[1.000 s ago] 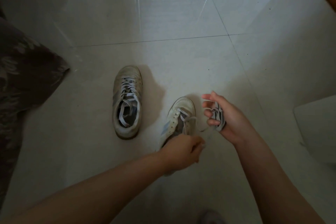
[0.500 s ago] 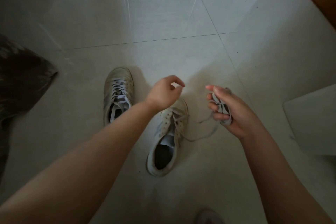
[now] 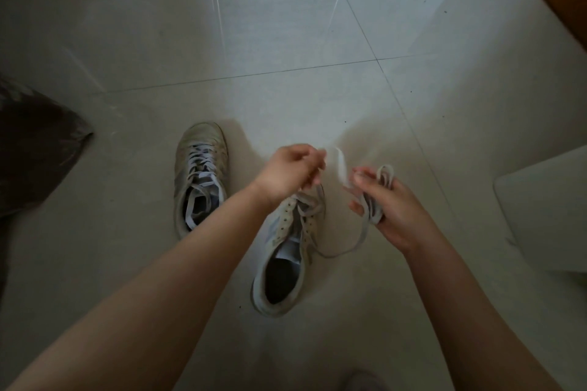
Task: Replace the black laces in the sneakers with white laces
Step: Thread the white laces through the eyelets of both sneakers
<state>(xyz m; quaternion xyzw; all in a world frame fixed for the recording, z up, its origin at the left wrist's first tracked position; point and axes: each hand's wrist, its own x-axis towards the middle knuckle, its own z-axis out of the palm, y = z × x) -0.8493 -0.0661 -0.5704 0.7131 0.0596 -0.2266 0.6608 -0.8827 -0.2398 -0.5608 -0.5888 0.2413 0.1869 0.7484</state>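
A: What's different from half a second back?

B: The left hand [image 3: 290,170] has come across toward the right hand [image 3: 386,205], so the 2 now sit close together above the nearer sneaker [image 3: 287,251]. Before, there was a wider gap between them.

A: Is the left hand holding anything?

B: Its fingers are curled, and a pale lace end [image 3: 341,165], blurred, stands just beside the fingertips. I can't tell whether they actually pinch it.

A: And the right?

B: It still grips a coiled bundle of lace [image 3: 374,200] wound around its fingers. 1 strand sags from the bundle in a loop down to the nearer sneaker's eyelets.

A: Where are the shoes?

B: Both on the tiled floor [image 3: 286,41], unmoved. The farther sneaker [image 3: 200,174] lies to the left, fully laced; the nearer one is only partly laced, its tongue exposed.

A: Anything else?

B: Dark patterned fabric [image 3: 35,143] at the left edge, showing more than before.
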